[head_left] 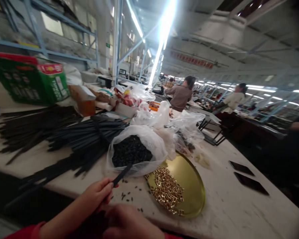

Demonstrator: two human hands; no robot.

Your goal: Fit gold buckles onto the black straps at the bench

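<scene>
My left hand (97, 194) is closed in a pinch round a thin black stick (122, 174) whose tip points up toward a clear plastic bag of small black pieces (131, 152). My right hand (129, 222) sits low at the frame's bottom edge, close under the left; it is blurred and its fingers do not show. A round gold tray (194, 192) with a heap of small gold metal parts (168, 191) lies just right of the hands. A few black pieces (129, 196) are scattered on the white table (229, 205) between the hands and the tray.
Piles of long black sticks (72, 139) cover the table's left. A green carton (30, 79), boxes and more plastic bags (181, 127) stand behind. Two dark flat cards (249, 177) lie at right. Other people (181, 93) work at far tables.
</scene>
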